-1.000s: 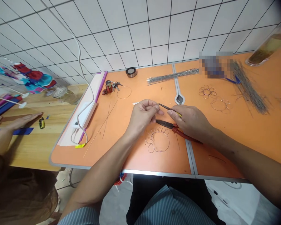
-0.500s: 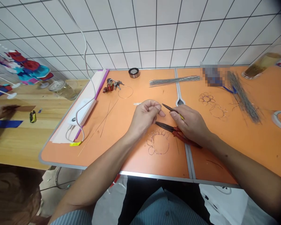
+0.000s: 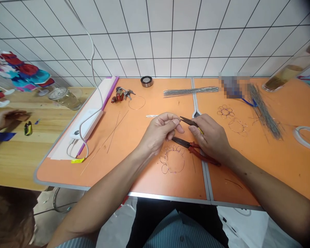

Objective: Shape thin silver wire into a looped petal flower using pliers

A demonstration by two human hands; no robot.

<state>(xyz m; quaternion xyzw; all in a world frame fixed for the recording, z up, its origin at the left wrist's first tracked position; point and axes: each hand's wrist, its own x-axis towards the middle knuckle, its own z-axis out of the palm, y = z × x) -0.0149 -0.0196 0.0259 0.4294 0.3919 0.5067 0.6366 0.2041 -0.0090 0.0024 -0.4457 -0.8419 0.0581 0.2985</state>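
Observation:
My right hand (image 3: 211, 134) is wrapped round small needle-nose pliers (image 3: 188, 121) with dark jaws and a bit of yellow on the handle. Their tips meet the fingertips of my left hand (image 3: 163, 130), which are pinched together. Whatever lies in that pinch is too small to make out. Below my right hand, red-handled pliers (image 3: 196, 150) rest on the orange table (image 3: 144, 175). A wire ring with small loops (image 3: 172, 159) lies nearest my left wrist, and a straight piece of wire (image 3: 193, 163) is beside it.
Behind my hands lie a bundle of wires (image 3: 191, 91), a tape roll (image 3: 146, 81) and keys (image 3: 124, 94). Wire flowers (image 3: 225, 111) and a thicker wire bundle (image 3: 265, 112) are on the right. A power strip (image 3: 87, 124) sits left; another person's hand (image 3: 5, 120) works beyond.
The plier tips now touch my left fingertips, where a small gap showed before. The view has shifted slightly. The red-handled pliers and wire ring stay in place on the table.

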